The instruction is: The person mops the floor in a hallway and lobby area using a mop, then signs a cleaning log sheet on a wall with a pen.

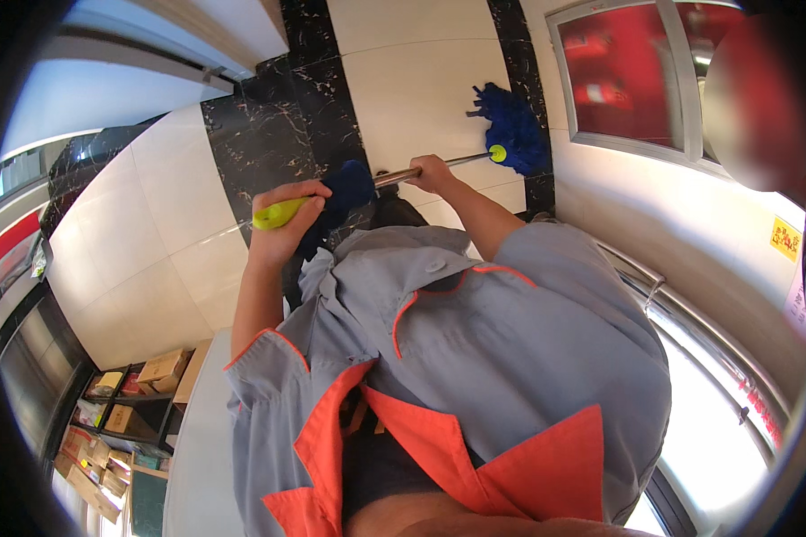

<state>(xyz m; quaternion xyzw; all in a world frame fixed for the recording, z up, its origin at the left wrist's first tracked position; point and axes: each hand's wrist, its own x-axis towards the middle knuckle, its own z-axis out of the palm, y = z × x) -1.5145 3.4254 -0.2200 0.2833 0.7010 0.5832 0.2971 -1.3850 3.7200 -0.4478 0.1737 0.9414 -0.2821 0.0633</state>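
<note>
A mop with a metal pole (394, 178) runs from my chest side out to the floor. My left hand (289, 215) is closed around its yellow-green handle end. Farther along, my right hand (431, 174) grips the metal pole. The blue mop head (516, 131), with a yellow-green socket, lies spread on the cream floor tiles and the black marbled border beside the right wall. A dark blue cloth-like bundle (349, 191) is next to my left hand; whether it is attached to the pole cannot be told.
Cream tiles (423, 101) lie between black marbled bands (262, 141). A framed window with red behind it (621, 74) is on the right wall, above metal rails (705, 322). Shelves with cardboard boxes (164, 371) and a pale grey surface (201, 429) are at lower left.
</note>
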